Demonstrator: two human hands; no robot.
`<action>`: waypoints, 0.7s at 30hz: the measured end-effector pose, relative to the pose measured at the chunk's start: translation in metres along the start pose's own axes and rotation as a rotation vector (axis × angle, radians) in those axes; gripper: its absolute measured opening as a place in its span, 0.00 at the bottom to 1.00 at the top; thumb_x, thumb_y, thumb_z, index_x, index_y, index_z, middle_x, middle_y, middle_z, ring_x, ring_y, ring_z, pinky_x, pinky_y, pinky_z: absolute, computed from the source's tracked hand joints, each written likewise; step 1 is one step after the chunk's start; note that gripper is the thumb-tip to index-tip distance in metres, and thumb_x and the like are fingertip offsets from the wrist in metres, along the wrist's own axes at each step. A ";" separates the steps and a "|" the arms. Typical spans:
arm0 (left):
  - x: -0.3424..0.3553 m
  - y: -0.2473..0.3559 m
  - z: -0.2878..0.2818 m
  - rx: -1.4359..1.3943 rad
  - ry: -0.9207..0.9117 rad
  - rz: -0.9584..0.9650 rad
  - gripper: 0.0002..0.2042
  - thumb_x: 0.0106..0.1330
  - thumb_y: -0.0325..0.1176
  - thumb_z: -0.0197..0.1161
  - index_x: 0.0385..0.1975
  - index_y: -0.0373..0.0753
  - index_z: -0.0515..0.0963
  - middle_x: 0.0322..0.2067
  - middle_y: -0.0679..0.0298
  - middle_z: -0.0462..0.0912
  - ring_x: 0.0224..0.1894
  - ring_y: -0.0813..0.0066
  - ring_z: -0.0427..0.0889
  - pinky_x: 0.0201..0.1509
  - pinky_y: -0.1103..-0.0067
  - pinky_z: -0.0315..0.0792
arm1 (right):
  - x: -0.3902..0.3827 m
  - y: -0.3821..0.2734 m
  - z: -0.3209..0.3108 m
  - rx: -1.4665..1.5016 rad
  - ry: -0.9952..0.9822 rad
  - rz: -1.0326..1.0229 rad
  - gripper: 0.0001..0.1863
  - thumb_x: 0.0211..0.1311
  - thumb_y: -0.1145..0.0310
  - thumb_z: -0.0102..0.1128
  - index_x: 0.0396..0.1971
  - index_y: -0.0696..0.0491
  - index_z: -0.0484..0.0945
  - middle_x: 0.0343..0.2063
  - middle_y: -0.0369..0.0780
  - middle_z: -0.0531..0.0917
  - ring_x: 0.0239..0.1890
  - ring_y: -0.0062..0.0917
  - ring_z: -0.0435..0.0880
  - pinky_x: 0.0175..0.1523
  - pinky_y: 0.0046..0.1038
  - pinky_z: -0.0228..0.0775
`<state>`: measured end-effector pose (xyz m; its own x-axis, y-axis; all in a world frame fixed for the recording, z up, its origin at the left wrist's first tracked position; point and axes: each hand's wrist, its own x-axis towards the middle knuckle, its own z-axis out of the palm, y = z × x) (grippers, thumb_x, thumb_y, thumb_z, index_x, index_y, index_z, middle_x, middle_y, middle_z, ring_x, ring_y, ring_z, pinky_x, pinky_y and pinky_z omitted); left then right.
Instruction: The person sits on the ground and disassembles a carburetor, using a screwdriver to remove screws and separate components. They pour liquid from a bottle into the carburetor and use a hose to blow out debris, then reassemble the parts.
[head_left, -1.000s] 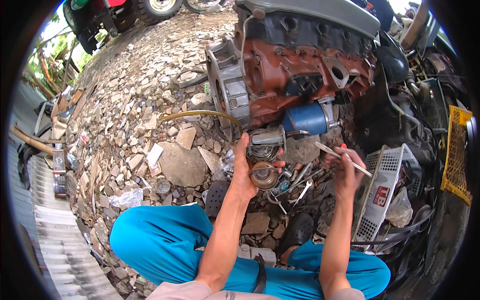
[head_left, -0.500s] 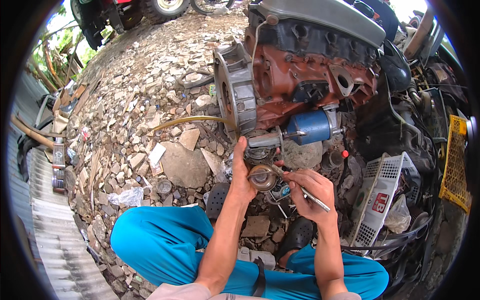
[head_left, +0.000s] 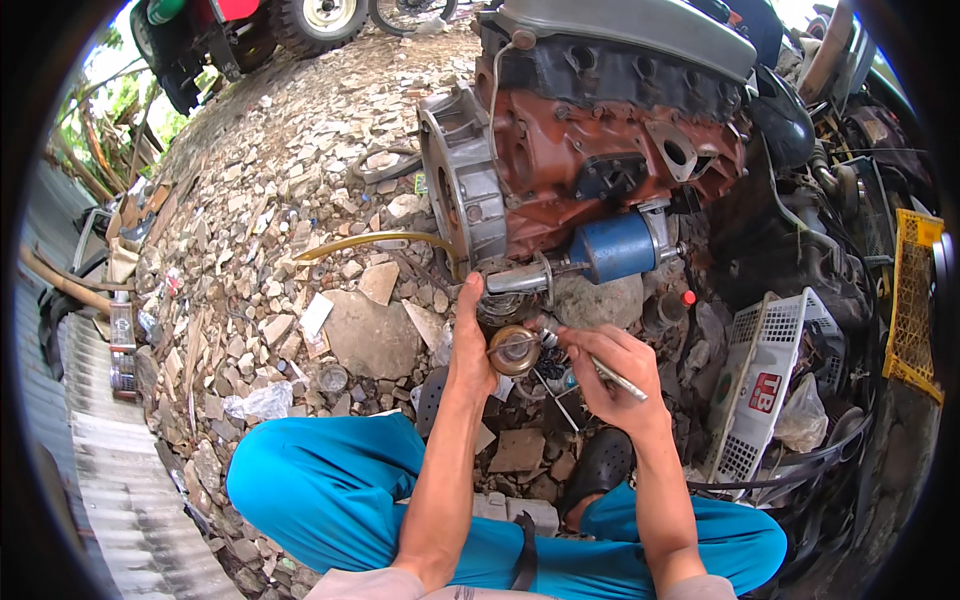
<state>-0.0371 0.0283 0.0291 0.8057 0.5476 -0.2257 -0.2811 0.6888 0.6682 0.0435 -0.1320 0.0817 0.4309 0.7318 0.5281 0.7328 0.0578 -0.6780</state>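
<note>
My left hand (head_left: pixel 472 345) is closed round the left side of a metal engine part, its thumb pointing up. This part has a silver cylinder (head_left: pixel 517 278) on top and a round, brass-coloured end (head_left: pixel 514 350) facing me. My right hand (head_left: pixel 618 375) grips a hand tool with a straight silver handle (head_left: pixel 621 381); fingers cover part of it, and its front end is close to the right edge of the round end. I cannot tell whether they touch. Beyond the part stands a rust-red engine block (head_left: pixel 570 150) with a blue canister filter (head_left: pixel 614 250).
A yellowish hose (head_left: pixel 385 238) curves over the rubble left of the part. At right are a white plastic crate (head_left: pixel 755 400), a yellow crate (head_left: pixel 908 300) and a red-capped bottle (head_left: pixel 668 308). A flat stone slab (head_left: pixel 370 335) lies left; a thin metal rod tool (head_left: pixel 558 400) lies below my hands.
The view has shifted slightly. My right hand's fingertips have drawn back a little from the round end, baring more of the tool's front end. Both hands keep their hold.
</note>
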 end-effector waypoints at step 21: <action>-0.005 0.003 0.008 -0.026 -0.006 -0.077 0.32 0.67 0.62 0.52 0.53 0.35 0.74 0.36 0.54 0.84 0.33 0.64 0.86 0.39 0.69 0.83 | 0.001 0.002 0.000 -0.062 0.028 -0.086 0.15 0.53 0.84 0.62 0.43 0.59 0.81 0.36 0.44 0.85 0.34 0.37 0.85 0.39 0.33 0.78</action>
<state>-0.0378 0.0240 0.0378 0.8286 0.4899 -0.2708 -0.2317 0.7405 0.6308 0.0455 -0.1318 0.0809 0.3787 0.7066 0.5978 0.7984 0.0773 -0.5972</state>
